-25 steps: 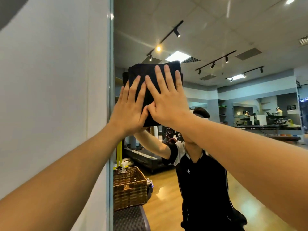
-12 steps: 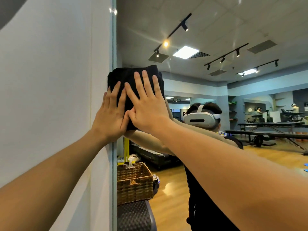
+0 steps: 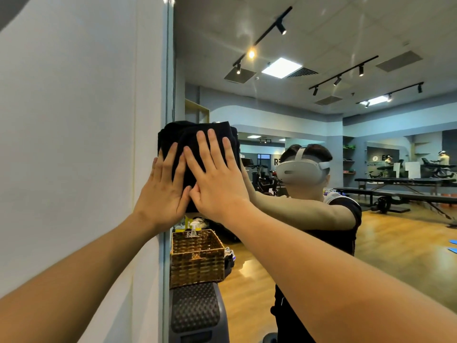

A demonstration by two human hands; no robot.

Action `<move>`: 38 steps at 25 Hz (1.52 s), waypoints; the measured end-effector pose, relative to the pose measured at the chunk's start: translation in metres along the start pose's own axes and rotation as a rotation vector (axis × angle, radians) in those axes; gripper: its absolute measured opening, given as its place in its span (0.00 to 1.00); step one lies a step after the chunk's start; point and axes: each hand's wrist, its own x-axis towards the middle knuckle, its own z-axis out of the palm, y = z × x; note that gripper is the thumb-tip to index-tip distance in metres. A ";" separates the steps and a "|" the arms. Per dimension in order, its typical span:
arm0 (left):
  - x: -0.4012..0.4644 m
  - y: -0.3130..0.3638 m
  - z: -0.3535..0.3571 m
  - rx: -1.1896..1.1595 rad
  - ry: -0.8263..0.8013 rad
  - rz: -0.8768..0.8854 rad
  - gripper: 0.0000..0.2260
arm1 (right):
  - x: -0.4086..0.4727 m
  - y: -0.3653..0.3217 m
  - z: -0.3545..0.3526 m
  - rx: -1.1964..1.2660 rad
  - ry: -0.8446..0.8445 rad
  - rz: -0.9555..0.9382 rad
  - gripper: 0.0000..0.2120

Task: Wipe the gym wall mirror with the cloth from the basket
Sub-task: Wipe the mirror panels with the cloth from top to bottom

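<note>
Cloth (image 3: 190, 142) has moved down to mirror's (image 3: 321, 144) left edge; my left hand (image 3: 164, 189) and right hand (image 3: 217, 179) press it flat, fingers spread; wiping continues.

Both forearms (image 3: 321, 280) bare to frame edge, no sleeves. Mirror reflection: white headset (image 3: 300, 170), black short-sleeved top (image 3: 346, 233).

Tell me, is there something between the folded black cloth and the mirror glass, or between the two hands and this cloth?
Nothing visible. The left hand and the right hand lie flat on the folded black cloth, which presses against the wall mirror at its left edge, beside the white wall.
</note>
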 end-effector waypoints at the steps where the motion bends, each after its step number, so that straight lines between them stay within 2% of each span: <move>1: -0.003 0.002 0.001 -0.005 0.000 0.001 0.34 | -0.004 0.000 0.000 0.004 -0.006 -0.005 0.37; 14: -0.013 0.060 0.016 -0.064 0.022 0.038 0.34 | -0.053 0.041 -0.014 -0.057 -0.064 -0.063 0.36; 27: 0.003 0.227 0.019 -0.172 0.131 0.098 0.34 | -0.160 0.165 -0.068 -0.183 -0.090 -0.038 0.37; 38: 0.019 0.367 0.019 -0.266 0.142 0.112 0.34 | -0.244 0.266 -0.114 -0.296 -0.116 -0.016 0.38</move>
